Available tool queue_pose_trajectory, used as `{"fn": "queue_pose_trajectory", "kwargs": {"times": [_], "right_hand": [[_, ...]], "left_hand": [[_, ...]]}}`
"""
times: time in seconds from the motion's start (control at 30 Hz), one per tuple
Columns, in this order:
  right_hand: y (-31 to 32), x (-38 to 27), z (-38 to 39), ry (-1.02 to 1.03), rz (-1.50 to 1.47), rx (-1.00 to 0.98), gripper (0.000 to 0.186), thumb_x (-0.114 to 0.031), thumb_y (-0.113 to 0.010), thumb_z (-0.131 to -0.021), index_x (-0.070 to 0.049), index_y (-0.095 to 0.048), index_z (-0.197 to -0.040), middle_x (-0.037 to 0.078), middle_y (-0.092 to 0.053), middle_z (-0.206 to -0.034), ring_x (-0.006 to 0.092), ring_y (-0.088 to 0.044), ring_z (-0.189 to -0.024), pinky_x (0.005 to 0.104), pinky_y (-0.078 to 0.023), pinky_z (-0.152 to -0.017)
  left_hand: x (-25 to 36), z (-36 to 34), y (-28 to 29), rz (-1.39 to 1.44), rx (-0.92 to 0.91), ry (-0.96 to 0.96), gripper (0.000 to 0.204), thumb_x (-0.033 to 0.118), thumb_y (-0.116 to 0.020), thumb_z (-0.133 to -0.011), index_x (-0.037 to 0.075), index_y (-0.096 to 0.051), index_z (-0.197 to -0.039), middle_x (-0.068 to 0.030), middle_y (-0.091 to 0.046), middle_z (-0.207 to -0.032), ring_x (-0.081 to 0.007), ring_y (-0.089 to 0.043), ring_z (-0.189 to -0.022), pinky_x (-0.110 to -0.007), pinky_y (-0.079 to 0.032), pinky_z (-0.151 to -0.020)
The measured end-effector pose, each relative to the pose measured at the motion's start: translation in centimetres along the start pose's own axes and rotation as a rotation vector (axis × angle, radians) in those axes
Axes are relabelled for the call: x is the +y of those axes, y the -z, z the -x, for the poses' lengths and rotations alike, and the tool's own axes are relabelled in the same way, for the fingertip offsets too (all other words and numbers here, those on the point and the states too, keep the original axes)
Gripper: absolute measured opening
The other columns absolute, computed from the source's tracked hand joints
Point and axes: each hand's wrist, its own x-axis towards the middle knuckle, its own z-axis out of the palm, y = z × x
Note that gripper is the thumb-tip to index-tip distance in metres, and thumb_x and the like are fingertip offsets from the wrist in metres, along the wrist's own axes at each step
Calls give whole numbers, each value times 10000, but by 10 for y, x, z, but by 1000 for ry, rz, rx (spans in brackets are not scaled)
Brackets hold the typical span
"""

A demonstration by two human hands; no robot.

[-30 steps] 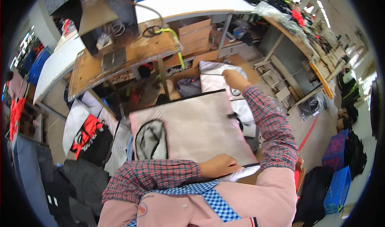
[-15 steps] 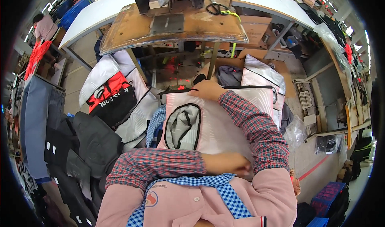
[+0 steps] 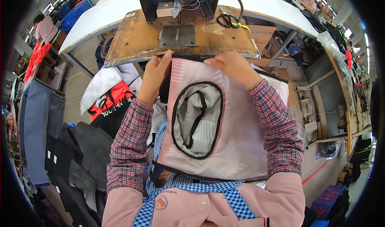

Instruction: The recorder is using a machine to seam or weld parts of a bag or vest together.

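Note:
A pale pink and white fabric piece (image 3: 244,127) with black binding along its edges hangs before my chest. Toward its left side is an oval opening (image 3: 218,123) edged in black, with crumpled grey-white cloth showing inside. My left hand (image 3: 155,78) pinches the upper left corner between thumb and fingers. Farther right on the same black top edge, my right hand (image 3: 236,68) grips the fabric, fingers bent over it. Both hands are close to the front edge of the wooden worktop (image 3: 132,38). The fabric's lower edge reaches my checked blue apron (image 3: 236,199).
A metal plate (image 3: 178,35) and a dark machine housing (image 3: 150,6) sit on the worktop, with black-handled scissors (image 3: 228,21) at right. Red, black and white fabric pieces (image 3: 108,100) and dark grey cloth (image 3: 94,147) are heaped left. A white table (image 3: 276,10) runs behind.
My left hand has risen from near my chest to the fabric's upper left corner. My right hand has moved up and right, and the fabric is lifted toward the worktop, its oval opening now fuller in view.

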Motion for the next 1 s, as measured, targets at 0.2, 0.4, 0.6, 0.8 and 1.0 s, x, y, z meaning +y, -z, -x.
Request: {"fn": "queue_pose_trajectory", "kwargs": {"times": [0.2, 0.4, 0.6, 0.8, 1.0], "right_hand": [[28, 11, -33, -62, 21, 51, 514, -473, -555, -910, 6, -670, -764, 220, -619, -738, 396, -598, -740, 460, -461, -676], [33, 23, -60, -68, -7, 55, 566, -512, -569, -894, 32, -652, -765, 213, -609, -715, 367, -606, -707, 438, -473, -686], [34, 45, -86, 26, -7, 123, 535, -458, -625, -897, 67, -634, -791, 151, -437, -582, 206, -422, -528, 369, -386, -557], [41, 42, -102, -73, -9, 42, 540, -459, -632, -891, 71, -622, -788, 129, -400, -575, 191, -398, -535, 367, -379, -562], [45, 33, -105, -97, -56, 47, 511, -504, -622, -868, -4, -716, -912, 213, -648, -758, 317, -643, -724, 382, -483, -711]], "left_hand": [[36, -45, -9, 77, 89, 27, 286, 336, -546, -955, 128, -582, -761, 44, -590, -697, -41, -501, -534, -178, -336, -471], [40, -82, -9, 122, 91, 57, 244, 315, -516, -919, 150, -557, -744, 33, -580, -664, -68, -496, -531, -217, -346, -480], [44, -104, -15, 130, 150, 60, 231, 301, -526, -911, 157, -550, -732, 34, -569, -648, -72, -481, -537, -232, -345, -497], [45, -116, -14, 151, 192, -25, 220, 270, -541, -907, 148, -560, -725, 31, -560, -632, -71, -482, -540, -221, -347, -501], [44, -126, -13, 209, 222, -135, 232, 236, -549, -906, 113, -574, -710, 17, -556, -622, -77, -491, -538, -223, -363, -501]]}}
